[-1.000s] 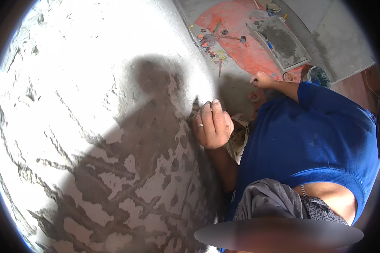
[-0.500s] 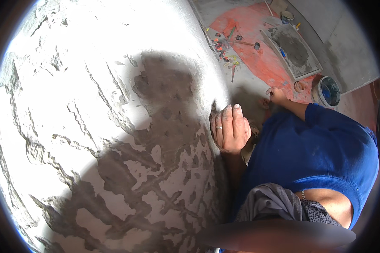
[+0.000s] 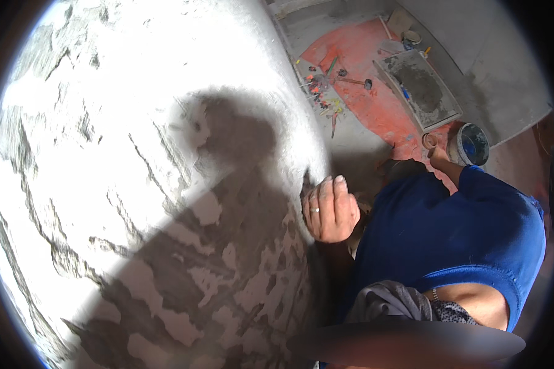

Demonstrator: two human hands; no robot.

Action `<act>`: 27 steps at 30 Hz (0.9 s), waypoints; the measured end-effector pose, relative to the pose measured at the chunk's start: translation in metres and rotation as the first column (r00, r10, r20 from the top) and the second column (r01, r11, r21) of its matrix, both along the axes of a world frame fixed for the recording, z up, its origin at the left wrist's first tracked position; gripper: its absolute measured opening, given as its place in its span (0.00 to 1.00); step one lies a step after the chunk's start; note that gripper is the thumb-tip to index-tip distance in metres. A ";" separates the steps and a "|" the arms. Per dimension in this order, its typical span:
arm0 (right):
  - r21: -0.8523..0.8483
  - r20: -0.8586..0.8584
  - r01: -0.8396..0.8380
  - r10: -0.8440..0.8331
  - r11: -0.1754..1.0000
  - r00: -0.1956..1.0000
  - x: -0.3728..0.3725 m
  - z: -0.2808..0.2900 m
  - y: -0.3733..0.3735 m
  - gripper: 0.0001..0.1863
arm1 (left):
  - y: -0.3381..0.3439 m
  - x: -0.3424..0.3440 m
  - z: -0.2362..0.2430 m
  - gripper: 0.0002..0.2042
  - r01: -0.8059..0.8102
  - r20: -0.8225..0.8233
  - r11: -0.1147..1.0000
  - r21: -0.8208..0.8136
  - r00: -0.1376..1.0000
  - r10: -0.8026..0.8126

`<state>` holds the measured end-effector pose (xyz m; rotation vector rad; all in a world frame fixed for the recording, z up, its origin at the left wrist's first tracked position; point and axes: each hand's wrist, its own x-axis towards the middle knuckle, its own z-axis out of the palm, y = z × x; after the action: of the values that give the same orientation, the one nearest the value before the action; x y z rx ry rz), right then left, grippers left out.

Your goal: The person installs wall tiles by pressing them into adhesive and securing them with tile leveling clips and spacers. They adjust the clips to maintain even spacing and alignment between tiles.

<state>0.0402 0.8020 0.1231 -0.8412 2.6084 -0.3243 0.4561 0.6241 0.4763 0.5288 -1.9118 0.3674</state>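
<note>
A grey wall [image 3: 246,215] with rough, patchy wet plaster fills the left side, part sunlit and part in my shadow. My left hand [image 3: 330,212], with a ring on one finger, is against the wall's right edge with its fingers curled. A dark edge shows between it and the wall; what the hand grips is hidden. My right hand [image 3: 437,157] hangs lower, beside a tan ring-shaped roll [image 3: 429,141] on the floor. It is too small and shaded to show whether its fingers are closed.
On the floor a red sheet [image 3: 357,49] holds a mallet [image 3: 366,84] and a tray of grey mortar [image 3: 421,86]. Beside it are a bucket [image 3: 473,144], a small pail [image 3: 411,40] and a scatter of small coloured pieces [image 3: 323,92].
My right hand has moved right, toward the roll and the bucket. My left hand sits slightly lower in the picture, still at the wall. The whole view has shifted a little.
</note>
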 end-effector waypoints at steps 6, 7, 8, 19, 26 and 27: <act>0.513 0.160 -0.496 0.489 0.700 0.857 0.000 -0.023 0.062 0.08 | 0.000 -0.001 0.004 0.09 -0.016 0.023 1.000 -0.024 1.000 0.017; 0.442 0.175 -0.461 0.430 0.769 0.886 0.006 -0.020 0.067 0.08 | 0.002 0.000 0.005 0.09 -0.029 0.035 1.000 -0.008 0.999 0.029; 0.390 0.192 -0.437 0.393 0.810 0.899 0.012 -0.017 0.070 0.08 | 0.002 0.000 0.005 0.09 -0.030 0.030 1.000 -0.006 0.999 0.030; 0.186 0.219 -0.373 0.331 0.909 0.918 0.058 0.013 0.076 0.08 | 0.005 0.021 0.002 0.07 -0.018 0.011 1.000 0.000 1.000 0.018; 0.157 0.210 -0.358 0.323 0.920 0.923 0.084 0.019 0.084 0.08 | 0.016 0.054 -0.002 0.05 -0.018 0.008 0.999 0.037 1.000 0.018; 0.153 0.205 -0.359 0.326 0.921 0.923 0.083 0.019 0.085 0.08 | 0.017 0.054 -0.002 0.05 -0.021 0.016 0.999 0.046 1.000 0.020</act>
<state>0.1230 0.8871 0.1422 -1.1243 2.2319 -0.0481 0.5099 0.6412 0.4745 0.5775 -1.9344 0.3423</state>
